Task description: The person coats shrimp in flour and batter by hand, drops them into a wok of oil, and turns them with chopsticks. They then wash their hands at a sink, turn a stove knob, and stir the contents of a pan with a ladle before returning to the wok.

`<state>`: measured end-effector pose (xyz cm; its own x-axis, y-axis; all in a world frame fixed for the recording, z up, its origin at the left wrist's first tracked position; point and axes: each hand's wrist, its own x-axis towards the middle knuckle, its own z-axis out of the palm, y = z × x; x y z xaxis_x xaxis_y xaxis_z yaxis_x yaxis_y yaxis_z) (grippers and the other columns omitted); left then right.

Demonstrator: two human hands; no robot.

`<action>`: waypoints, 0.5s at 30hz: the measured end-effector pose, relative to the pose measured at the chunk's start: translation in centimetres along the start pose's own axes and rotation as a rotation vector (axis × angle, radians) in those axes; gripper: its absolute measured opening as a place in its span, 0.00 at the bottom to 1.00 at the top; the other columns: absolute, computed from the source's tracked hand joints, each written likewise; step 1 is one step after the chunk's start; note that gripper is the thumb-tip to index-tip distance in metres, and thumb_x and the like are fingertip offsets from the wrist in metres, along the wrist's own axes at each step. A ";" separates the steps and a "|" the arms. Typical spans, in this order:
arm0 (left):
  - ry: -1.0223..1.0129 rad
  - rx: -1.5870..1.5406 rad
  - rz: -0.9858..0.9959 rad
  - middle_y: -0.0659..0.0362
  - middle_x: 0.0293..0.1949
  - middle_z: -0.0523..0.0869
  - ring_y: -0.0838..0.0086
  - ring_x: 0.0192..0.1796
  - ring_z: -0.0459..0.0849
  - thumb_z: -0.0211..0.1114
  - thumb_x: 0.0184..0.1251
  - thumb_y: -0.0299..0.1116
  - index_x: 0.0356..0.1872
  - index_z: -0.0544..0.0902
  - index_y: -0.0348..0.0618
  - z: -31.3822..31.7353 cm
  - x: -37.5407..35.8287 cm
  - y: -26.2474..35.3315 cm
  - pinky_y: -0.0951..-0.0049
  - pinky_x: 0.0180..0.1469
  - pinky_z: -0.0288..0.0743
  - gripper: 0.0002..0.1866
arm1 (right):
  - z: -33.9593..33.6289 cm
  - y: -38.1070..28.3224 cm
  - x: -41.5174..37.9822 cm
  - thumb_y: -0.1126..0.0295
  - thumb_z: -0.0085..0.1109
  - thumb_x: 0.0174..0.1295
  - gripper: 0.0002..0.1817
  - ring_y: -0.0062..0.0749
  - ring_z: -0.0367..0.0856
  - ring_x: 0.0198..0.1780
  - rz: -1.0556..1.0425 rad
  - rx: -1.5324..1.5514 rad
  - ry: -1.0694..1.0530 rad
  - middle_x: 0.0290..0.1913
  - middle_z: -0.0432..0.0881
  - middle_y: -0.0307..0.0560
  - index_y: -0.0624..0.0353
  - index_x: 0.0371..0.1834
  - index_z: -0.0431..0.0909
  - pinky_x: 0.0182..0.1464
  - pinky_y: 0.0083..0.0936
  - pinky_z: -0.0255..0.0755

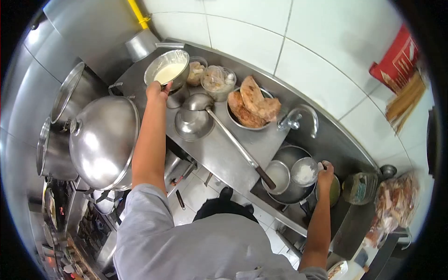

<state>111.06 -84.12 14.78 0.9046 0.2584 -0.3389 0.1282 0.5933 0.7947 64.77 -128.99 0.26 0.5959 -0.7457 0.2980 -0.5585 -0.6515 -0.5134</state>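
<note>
My left hand (158, 91) grips the near rim of a metal bowl (183, 74) with pale creamy liquid inside, at the back of the steel counter. Over the sink, my right hand (325, 171) is closed on the edge of a small bowl (304, 172) with white powder in it. Beside that bowl, another small bowl (276, 176) holds a cloudy liquid. Both are above a wok (294, 151) in the sink. A long-handled ladle (233, 139) lies across the counter, its head over an upturned metal lid or bowl (193, 126).
A metal bowl with browned meat pieces (252, 105) stands by the faucet (303, 120). Plastic tubs (218, 81) are behind the ladle. A large domed lid (105, 140) and tall pots (74, 93) fill the left side. Bagged meat (396, 200) lies right of the sink.
</note>
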 end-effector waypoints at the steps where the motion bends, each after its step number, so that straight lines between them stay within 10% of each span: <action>1: 0.027 0.022 0.012 0.43 0.46 0.76 0.54 0.36 0.81 0.43 0.61 0.19 0.52 0.67 0.31 0.3 0.7 0.5 0.68 0.24 0.83 0.17 | 0.2 -1.4 1.4 0.70 0.56 0.56 0.15 0.46 0.74 0.51 0.023 0.108 -0.079 0.47 0.75 0.57 0.64 0.46 0.73 0.55 0.31 0.65; 8: 0.109 0.020 -0.005 0.46 0.45 0.77 0.55 0.35 0.82 0.42 0.65 0.22 0.53 0.69 0.34 0.6 7.5 2.7 0.69 0.23 0.82 0.16 | 4.5 -13.9 7.3 0.61 0.55 0.59 0.23 0.28 0.75 0.48 -0.018 0.590 -0.150 0.49 0.76 0.50 0.62 0.54 0.69 0.48 0.25 0.69; 15: 0.179 -0.047 -0.072 0.45 0.46 0.78 0.55 0.36 0.82 0.44 0.66 0.24 0.52 0.70 0.36 1.7 12.5 4.8 0.64 0.26 0.82 0.15 | 7.7 -17.0 8.8 0.64 0.56 0.56 0.24 0.53 0.72 0.54 -0.045 0.278 -0.148 0.51 0.73 0.63 0.67 0.54 0.67 0.56 0.35 0.63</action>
<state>123.71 -79.36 15.24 0.8065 0.3435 -0.4813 0.1668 0.6487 0.7426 83.97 -123.44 5.43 0.7051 -0.6754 0.2159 -0.3624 -0.6051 -0.7089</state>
